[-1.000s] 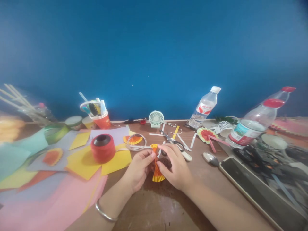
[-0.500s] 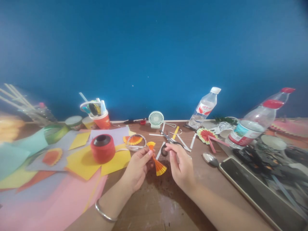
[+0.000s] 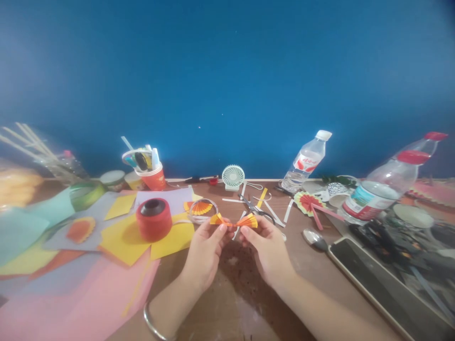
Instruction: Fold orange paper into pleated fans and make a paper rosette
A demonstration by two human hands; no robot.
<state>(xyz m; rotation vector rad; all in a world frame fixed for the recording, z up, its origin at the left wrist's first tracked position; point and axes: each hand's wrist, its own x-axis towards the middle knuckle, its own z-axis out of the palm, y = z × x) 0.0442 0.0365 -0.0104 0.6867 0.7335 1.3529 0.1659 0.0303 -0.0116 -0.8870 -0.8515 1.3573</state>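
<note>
While both hands meet just above the brown table (image 3: pixel 227 303), they share one small thing between them: a pleated orange-and-yellow paper fan piece (image 3: pixel 234 220), pinched at its narrow middle and lying crosswise, its two flared ends spreading out to either side. The left hand (image 3: pixel 205 251) has its thumb and forefinger closed on the left half of the pleats, the other fingers curled loosely under. The right hand (image 3: pixel 267 246) grips the right half the same way, fingertips tight on the paper, palm turned inward. The two sets of fingertips are nearly touching.

Just beyond the left hand lies a clear tape ring (image 3: pixel 202 210) over another folded fan, and further to the left of it stands a red spool of thread (image 3: pixel 154 219) on yellow paper sheets (image 3: pixel 124 239). Just beyond the right hand lie scissors (image 3: pixel 256 208) among white paper strips. Farther back, against the blue wall, a small white fan (image 3: pixel 233 176) stands. To the right of the right hand rests a spoon (image 3: pixel 314 238), near a dark phone (image 3: pixel 387 289); past them lean two plastic bottles (image 3: pixel 307 160). An orange cup of pens (image 3: pixel 152 176) sits well behind the left hand.
</note>
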